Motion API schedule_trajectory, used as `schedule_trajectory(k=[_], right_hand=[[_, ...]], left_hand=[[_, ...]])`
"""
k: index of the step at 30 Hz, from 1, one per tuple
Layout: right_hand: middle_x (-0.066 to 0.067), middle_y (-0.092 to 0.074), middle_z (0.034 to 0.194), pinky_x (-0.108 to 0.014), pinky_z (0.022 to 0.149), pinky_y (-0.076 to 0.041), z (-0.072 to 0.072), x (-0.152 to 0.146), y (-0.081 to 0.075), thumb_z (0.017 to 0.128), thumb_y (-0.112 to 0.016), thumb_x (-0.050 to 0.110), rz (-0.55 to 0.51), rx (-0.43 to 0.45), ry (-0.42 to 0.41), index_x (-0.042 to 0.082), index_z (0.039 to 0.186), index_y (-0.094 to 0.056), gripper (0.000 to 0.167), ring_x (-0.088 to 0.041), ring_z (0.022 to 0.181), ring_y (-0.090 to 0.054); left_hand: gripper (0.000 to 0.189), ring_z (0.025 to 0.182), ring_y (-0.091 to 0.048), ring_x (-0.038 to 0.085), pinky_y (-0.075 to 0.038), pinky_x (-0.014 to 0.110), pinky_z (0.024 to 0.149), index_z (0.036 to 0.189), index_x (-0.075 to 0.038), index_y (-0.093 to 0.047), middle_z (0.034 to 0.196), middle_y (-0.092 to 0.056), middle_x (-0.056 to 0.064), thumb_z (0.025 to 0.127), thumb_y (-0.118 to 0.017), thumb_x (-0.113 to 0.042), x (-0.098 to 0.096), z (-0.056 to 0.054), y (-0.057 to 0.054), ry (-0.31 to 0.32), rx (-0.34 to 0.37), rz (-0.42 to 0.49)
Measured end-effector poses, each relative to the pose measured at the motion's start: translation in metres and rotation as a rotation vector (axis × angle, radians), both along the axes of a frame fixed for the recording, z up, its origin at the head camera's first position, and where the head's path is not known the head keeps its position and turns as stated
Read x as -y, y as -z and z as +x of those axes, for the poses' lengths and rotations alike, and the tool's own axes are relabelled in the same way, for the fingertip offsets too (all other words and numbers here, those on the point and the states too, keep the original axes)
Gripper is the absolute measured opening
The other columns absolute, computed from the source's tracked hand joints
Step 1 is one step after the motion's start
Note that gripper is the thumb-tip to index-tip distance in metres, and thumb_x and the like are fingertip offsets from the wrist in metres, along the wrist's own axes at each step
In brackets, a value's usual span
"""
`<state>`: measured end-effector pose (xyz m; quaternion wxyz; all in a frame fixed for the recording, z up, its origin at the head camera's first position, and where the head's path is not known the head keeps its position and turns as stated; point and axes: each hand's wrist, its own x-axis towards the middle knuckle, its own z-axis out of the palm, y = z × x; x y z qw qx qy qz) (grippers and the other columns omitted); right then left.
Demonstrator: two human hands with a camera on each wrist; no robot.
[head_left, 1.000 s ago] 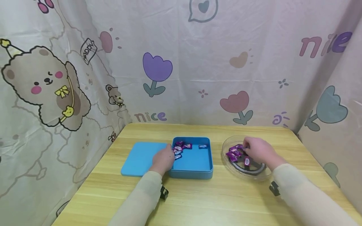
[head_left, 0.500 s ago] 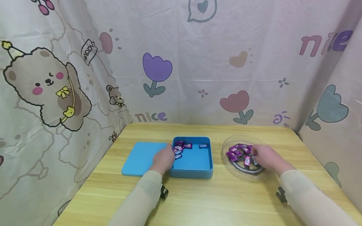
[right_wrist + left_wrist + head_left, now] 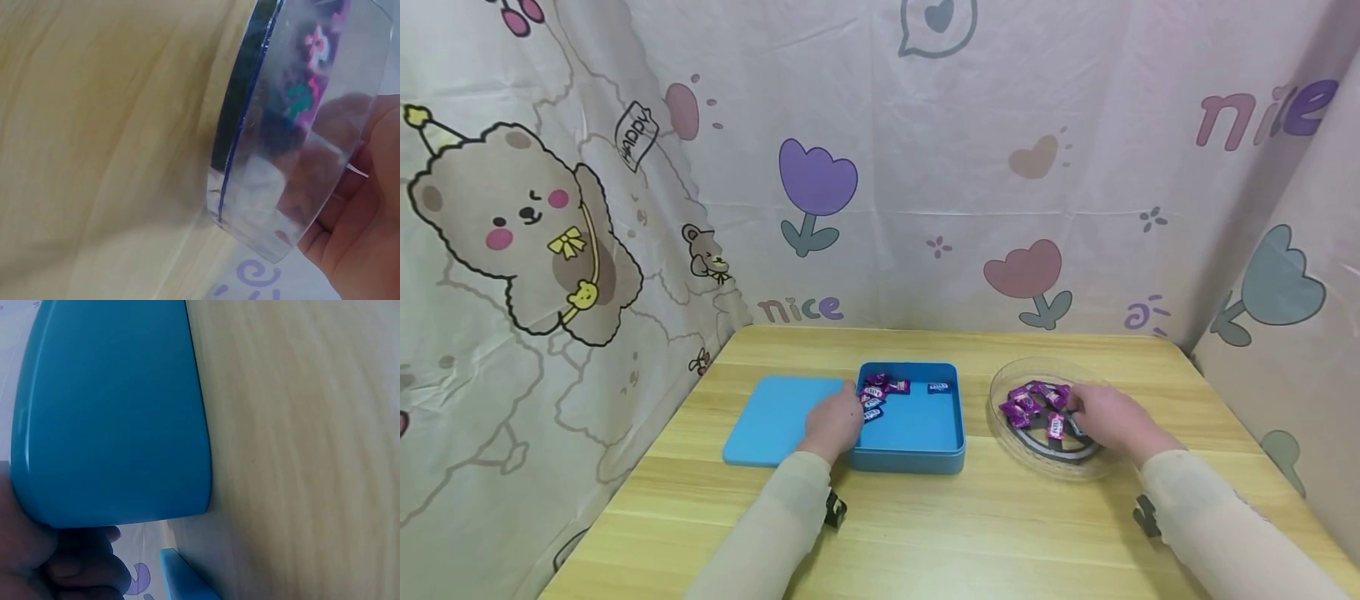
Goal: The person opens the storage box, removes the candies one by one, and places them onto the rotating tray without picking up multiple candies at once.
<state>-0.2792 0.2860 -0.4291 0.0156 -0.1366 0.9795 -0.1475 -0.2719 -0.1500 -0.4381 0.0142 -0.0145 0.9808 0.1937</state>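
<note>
My left hand (image 3: 835,421) holds the left wall of an open blue box (image 3: 917,463), thumb at the rim; the left wrist view shows the fingers curled by the box's corner (image 3: 125,425). Several purple and dark blue wrapped candies (image 3: 872,393) lie along the box's left side, and one blue candy (image 3: 938,388) sits at its back right. My right hand (image 3: 1108,417) reaches over the rim of a clear round dish (image 3: 1011,450), fingertips down at a dark wrapped candy (image 3: 1077,428); I cannot tell whether they pinch it. Purple candies (image 3: 1022,404) cluster left of the fingers.
A flat blue lid (image 3: 767,425) lies on the wooden table (image 3: 925,533) left of the box, partly behind my left hand. A printed curtain (image 3: 887,167) hangs behind the table and along both sides.
Over the last second my right hand moved right and slightly toward me within the dish, uncovering more purple candies, and has since stayed there. My left hand kept its place on the box.
</note>
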Motion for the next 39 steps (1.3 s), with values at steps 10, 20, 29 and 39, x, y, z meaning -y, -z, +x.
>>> schedule_trajectory(k=[10,20,29,39], right_hand=[[-0.001,-0.064,0.087,-0.052,0.076,-0.053,-0.001,0.026,-0.017,0.092,-0.066,0.014,0.012,-0.075,0.0,0.009,0.1,-0.068,0.009,-0.021,0.078,-0.06],[-0.006,-0.068,0.1,-0.051,0.088,-0.052,-0.002,0.084,-0.032,0.09,-0.064,0.011,-0.009,-0.176,-0.097,0.006,0.107,-0.071,0.019,-0.027,0.094,-0.064],[-0.006,-0.069,0.108,-0.049,0.092,-0.052,-0.008,0.132,-0.038,0.094,-0.063,0.014,0.024,-0.199,-0.148,0.009,0.112,-0.072,0.021,-0.028,0.103,-0.065],[-0.006,-0.069,0.107,-0.044,0.088,-0.056,-0.016,0.188,-0.04,0.093,-0.068,0.014,0.045,-0.172,-0.174,0.008,0.117,-0.071,0.026,-0.025,0.099,-0.066]], left_hand=[[0.049,0.109,-0.063,0.035,-0.053,0.056,0.088,0.153,-0.002,-0.037,0.134,-0.06,0.019,0.108,-0.036,-0.023,-0.001,-0.002,0.0,-0.01,0.003,0.006],[0.05,0.109,-0.062,0.035,-0.052,0.055,0.088,0.154,-0.003,-0.036,0.137,-0.059,0.019,0.108,-0.036,-0.022,-0.001,-0.002,0.002,-0.018,0.009,0.009],[0.05,0.109,-0.062,0.036,-0.052,0.055,0.085,0.154,-0.004,-0.037,0.136,-0.06,0.018,0.108,-0.036,-0.023,-0.001,-0.002,0.003,-0.026,0.015,0.026],[0.049,0.098,-0.062,0.031,-0.054,0.05,0.076,0.154,-0.004,-0.037,0.133,-0.061,0.018,0.108,-0.036,-0.023,0.0,-0.004,0.002,-0.02,0.023,0.02]])
